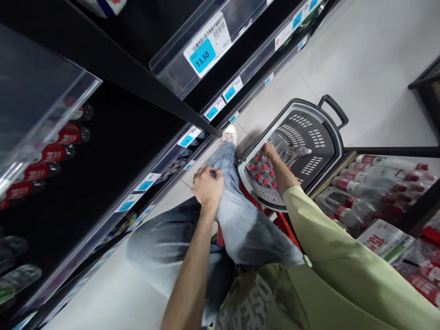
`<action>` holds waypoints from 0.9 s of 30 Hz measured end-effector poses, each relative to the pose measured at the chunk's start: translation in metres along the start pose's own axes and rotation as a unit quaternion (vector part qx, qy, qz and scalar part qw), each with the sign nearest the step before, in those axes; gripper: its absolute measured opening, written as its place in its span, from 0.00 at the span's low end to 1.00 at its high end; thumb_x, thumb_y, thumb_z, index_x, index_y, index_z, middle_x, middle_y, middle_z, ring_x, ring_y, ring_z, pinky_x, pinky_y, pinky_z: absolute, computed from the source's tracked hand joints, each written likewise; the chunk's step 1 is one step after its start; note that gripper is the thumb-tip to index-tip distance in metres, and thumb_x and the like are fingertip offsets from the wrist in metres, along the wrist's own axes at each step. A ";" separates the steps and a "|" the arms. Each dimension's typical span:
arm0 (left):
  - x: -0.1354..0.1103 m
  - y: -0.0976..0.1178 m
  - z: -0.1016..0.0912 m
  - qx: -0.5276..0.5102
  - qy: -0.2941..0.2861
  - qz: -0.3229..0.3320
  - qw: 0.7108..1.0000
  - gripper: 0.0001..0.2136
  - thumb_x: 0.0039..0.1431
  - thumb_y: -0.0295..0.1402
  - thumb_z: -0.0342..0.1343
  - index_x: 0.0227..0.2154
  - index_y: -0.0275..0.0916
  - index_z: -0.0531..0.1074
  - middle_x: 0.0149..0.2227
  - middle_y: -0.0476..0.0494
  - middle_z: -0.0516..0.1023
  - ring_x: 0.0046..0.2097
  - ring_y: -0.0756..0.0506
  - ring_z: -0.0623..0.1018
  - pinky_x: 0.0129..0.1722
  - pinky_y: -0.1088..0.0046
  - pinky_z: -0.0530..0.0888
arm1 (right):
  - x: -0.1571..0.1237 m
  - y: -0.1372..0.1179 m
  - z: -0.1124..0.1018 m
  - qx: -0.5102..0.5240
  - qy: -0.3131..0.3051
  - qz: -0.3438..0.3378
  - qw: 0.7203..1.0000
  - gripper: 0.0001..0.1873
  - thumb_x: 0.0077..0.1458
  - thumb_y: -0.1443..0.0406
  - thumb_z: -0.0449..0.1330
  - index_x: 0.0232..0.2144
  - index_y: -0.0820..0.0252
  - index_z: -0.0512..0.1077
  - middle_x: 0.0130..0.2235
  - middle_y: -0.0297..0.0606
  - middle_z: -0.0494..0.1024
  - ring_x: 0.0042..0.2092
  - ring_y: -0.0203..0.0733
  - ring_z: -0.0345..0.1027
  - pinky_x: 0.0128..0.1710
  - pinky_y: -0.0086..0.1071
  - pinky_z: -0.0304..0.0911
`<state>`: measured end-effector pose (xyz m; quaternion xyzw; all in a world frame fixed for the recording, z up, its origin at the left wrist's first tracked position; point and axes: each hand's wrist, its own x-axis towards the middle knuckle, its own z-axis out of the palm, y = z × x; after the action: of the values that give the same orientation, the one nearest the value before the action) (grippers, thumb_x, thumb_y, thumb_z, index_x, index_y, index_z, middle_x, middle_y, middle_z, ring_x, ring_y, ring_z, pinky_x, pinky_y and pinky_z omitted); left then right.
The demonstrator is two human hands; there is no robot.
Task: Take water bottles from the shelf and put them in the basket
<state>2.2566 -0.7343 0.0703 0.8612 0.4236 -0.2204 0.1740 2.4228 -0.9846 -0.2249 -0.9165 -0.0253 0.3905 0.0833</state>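
Note:
My right hand (270,150) reaches down into a grey shopping basket (338,158) and is closed around the top of a bottle, mostly hidden by the fingers. Beside it, several small clear bottles with red caps (264,167) stand upright, packed together at the near left end of the basket. One clear bottle (300,151) lies on its side against the perforated basket wall. My left hand (208,187) rests on my jeans at the knee, its fingers bent loosely over the cloth, holding nothing.
Dark store shelves (113,110) with price tags run along the left, holding red-labelled bottles (65,134). On the right, a low display holds stacked clear bottles (360,188) and a price card (385,240). The basket's black handle (338,112) sticks out at its far end.

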 end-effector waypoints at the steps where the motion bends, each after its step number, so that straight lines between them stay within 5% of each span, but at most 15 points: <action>1: 0.000 0.000 0.000 -0.002 -0.001 0.000 1.000 0.13 0.74 0.34 0.57 0.49 0.42 0.87 0.60 0.35 0.84 0.59 0.30 0.82 0.54 0.57 0.77 | -0.002 -0.001 0.002 0.002 0.000 0.004 1.000 0.20 0.64 0.69 0.69 0.58 0.66 0.83 0.54 0.52 0.88 0.58 0.54 0.81 0.60 0.36 0.72; 6: 0.000 -0.002 -0.001 -0.006 -0.003 0.000 1.000 0.13 0.75 0.33 0.56 0.49 0.43 0.87 0.61 0.35 0.84 0.61 0.30 0.81 0.54 0.58 0.77 | -0.011 0.005 0.004 0.014 -0.014 0.012 1.000 0.20 0.62 0.65 0.74 0.56 0.63 0.84 0.51 0.49 0.89 0.55 0.53 0.83 0.57 0.35 0.74; 11: -0.002 -0.004 -0.003 -0.003 -0.008 -0.009 1.000 0.13 0.75 0.33 0.56 0.51 0.42 0.87 0.63 0.35 0.84 0.62 0.29 0.81 0.56 0.56 0.78 | -0.017 0.016 0.008 0.025 -0.019 0.029 0.999 0.43 0.58 0.68 0.77 0.73 0.62 0.74 0.50 0.44 0.89 0.49 0.52 0.85 0.50 0.33 0.74; 16: -0.002 -0.003 -0.004 -0.003 -0.008 -0.011 1.000 0.13 0.75 0.33 0.57 0.52 0.42 0.87 0.62 0.34 0.84 0.62 0.29 0.82 0.55 0.57 0.78 | -0.023 0.018 0.023 0.034 -0.012 0.054 0.998 0.51 0.58 0.70 0.76 0.80 0.63 0.65 0.48 0.44 0.89 0.48 0.53 0.86 0.47 0.32 0.73; 27: 0.000 -0.003 0.000 -0.003 -0.004 -0.005 1.000 0.13 0.75 0.34 0.56 0.50 0.43 0.86 0.62 0.36 0.84 0.61 0.30 0.81 0.55 0.57 0.77 | -0.024 0.036 0.020 0.055 0.004 0.032 0.998 0.45 0.58 0.66 0.77 0.75 0.59 0.73 0.49 0.46 0.89 0.55 0.57 0.85 0.56 0.36 0.73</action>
<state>2.2540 -0.7325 0.0703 0.8576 0.4278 -0.2238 0.1773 2.3910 -1.0199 -0.2270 -0.9124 0.0260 0.3901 0.1212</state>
